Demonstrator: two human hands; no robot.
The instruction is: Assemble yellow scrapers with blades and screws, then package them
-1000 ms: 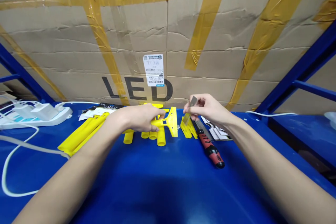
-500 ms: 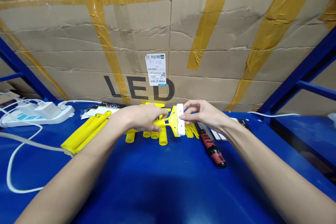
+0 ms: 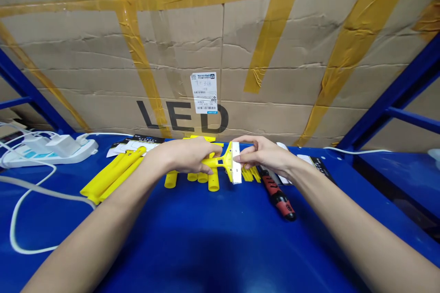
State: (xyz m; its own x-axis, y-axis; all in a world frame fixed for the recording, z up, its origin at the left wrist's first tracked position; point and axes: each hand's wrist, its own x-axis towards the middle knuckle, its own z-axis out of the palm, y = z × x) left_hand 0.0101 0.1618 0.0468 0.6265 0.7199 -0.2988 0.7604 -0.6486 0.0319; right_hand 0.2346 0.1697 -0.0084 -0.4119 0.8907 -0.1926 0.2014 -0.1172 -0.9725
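Note:
My left hand is closed around the yellow handle of a scraper, whose wide head points to the right. Along the head's right edge lies a whitish, flat blade strip with small holes in it. The thumb and fingers of my right hand pinch this strip. Beneath and behind the scraper, several yellow tubular handles lie on the blue tabletop. Just right of the head is a cluster of thin yellow pieces.
A red and black screwdriver-like tool lies right of the middle. Yellow handles and printed cards are at the left. A white power strip with cables stands far left. Behind rises a taped cardboard box.
The scraper head has turned slightly in my left hand, so the strip's face shows more. My right hand has shifted a little left and down along the strip.

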